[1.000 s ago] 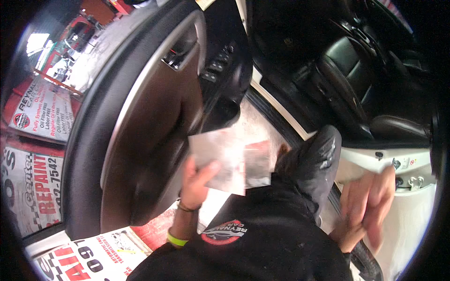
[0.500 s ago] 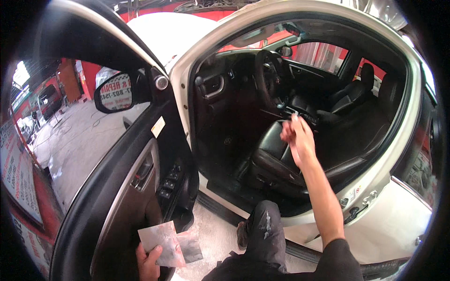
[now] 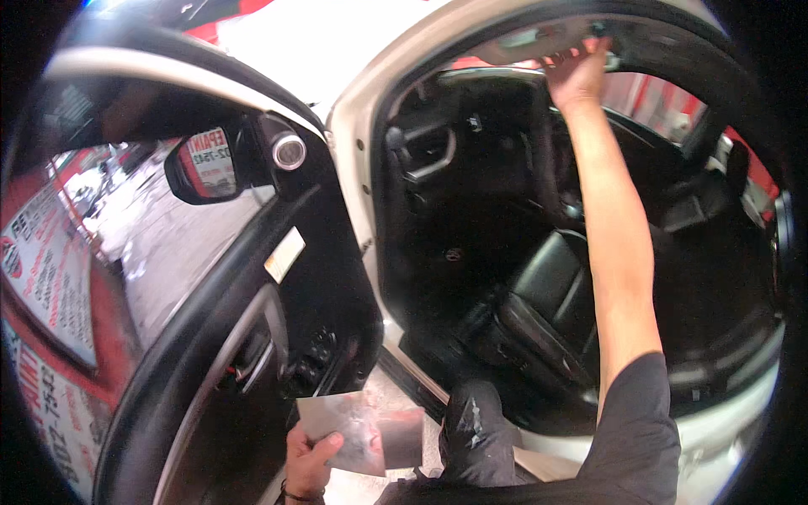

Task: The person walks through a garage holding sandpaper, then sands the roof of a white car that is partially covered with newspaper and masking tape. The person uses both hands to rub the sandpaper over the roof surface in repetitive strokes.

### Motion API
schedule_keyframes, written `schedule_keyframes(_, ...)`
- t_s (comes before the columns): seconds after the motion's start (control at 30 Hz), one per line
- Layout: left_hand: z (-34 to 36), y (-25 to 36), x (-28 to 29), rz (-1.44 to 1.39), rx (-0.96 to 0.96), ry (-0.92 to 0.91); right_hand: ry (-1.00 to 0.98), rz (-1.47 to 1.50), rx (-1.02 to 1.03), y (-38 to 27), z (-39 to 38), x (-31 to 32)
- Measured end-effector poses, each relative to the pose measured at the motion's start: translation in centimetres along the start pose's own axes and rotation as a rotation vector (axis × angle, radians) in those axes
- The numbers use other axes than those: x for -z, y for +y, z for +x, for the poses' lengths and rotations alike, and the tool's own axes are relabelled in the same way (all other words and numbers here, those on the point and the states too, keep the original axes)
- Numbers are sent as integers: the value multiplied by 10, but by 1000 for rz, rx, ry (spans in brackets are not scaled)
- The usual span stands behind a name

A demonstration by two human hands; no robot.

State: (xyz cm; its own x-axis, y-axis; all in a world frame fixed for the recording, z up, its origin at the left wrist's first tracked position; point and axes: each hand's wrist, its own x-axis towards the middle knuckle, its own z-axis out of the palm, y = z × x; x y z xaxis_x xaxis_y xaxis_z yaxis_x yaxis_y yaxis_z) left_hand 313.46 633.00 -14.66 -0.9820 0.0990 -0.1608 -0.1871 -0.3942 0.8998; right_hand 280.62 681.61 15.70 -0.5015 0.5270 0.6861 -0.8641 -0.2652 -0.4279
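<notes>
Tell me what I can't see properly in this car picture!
Right hand: head view, blurred; its own back hides whether it grips the sun visor.
Papers: head view, too blurred to tell what's on them; the left hand covers a bit.
Seat: head view, partly behind the right arm.
Hood: head view, cut off by the top edge.

Free room above black seat (image 3: 547, 278), door panel (image 3: 328, 261) beside left hand (image 3: 308, 465)
</notes>
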Motion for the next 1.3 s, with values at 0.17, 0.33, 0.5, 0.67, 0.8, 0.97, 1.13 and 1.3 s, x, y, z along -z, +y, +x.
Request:
schedule_keyframes(0.17, 38, 84, -97, -19, 141, 75, 252, 344, -26, 4, -9, -31)
schedule_keyframes(0.33, 71, 143, -152, -169, 62, 50, 432, 301, -64, -3, -18, -45)
schedule_keyframes(0.5, 105, 220, -206, -212, -228, 157, 567, 263, -346, 1, -14, -38)
schedule_keyframes(0.67, 138, 330, -251, -246, -477, 383, 614, 33, -616, -11, 4, -33)
schedule_keyframes(0.8, 166, 395, -271, -379, -596, 233, 557, 15, -627, -7, 6, 1)
schedule_keyframes(0.97, 234, 445, -302, -381, -621, 242, 610, -91, -765, -24, -11, 35)
schedule_keyframes(1.13, 349, 470, -377, -574, -683, 5, 789, -396, -839, -82, -52, 83)
schedule_keyframes(1.3, 457, 508, -420, -509, -566, 203, 1142, -616, -875, -148, -109, 49)
